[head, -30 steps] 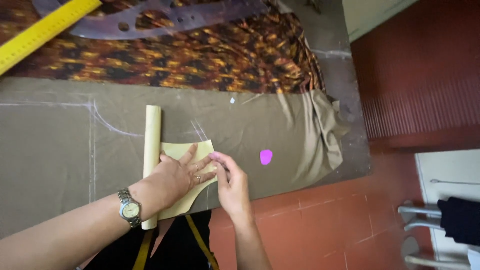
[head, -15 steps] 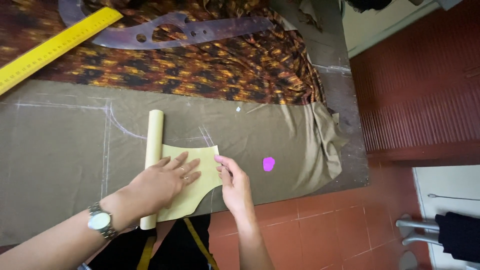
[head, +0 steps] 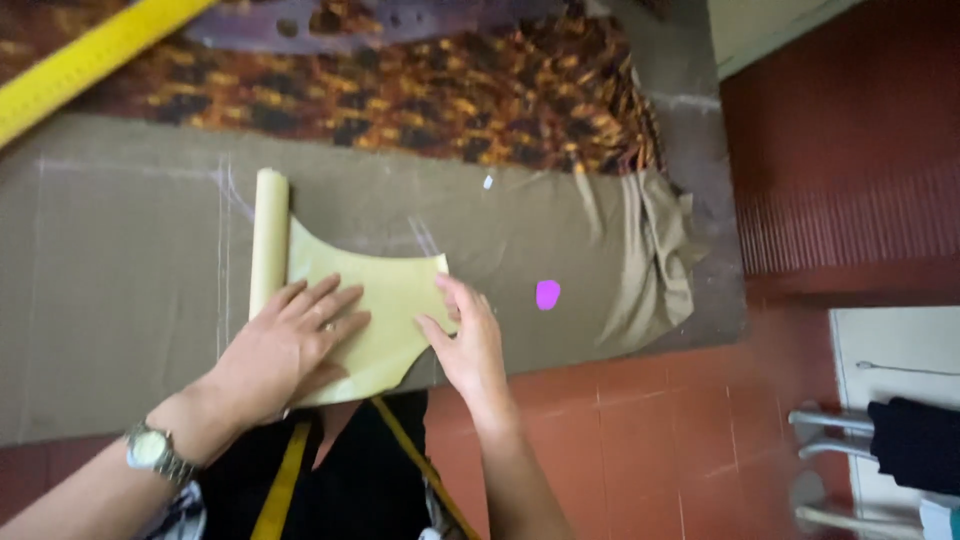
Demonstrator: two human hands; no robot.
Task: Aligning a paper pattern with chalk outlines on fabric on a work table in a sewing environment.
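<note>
A pale yellow paper pattern piece point(head: 385, 285) lies on olive-brown fabric point(head: 120, 290), its left end curled into a roll point(head: 268, 240). My left hand point(head: 285, 350), with a wristwatch on its wrist, presses flat on the paper's lower left part, fingers spread. My right hand point(head: 465, 335) rests on the paper's right edge, fingers flat against it. A small pink piece of tailor's chalk point(head: 547, 294) lies on the fabric to the right of my right hand.
Orange-and-brown patterned cloth point(head: 450, 100) covers the far part of the table, with a yellow ruler point(head: 90, 60) and a clear curved ruler point(head: 340, 20) on it. White chalk lines mark the olive fabric. Red tiled floor point(head: 640, 440) lies on the right, and a metal rack point(head: 860, 450) with dark cloth.
The view has shifted closer and slightly left. The paper is unrolled further to the right, and both hands have spread apart on it, holding it flat.
</note>
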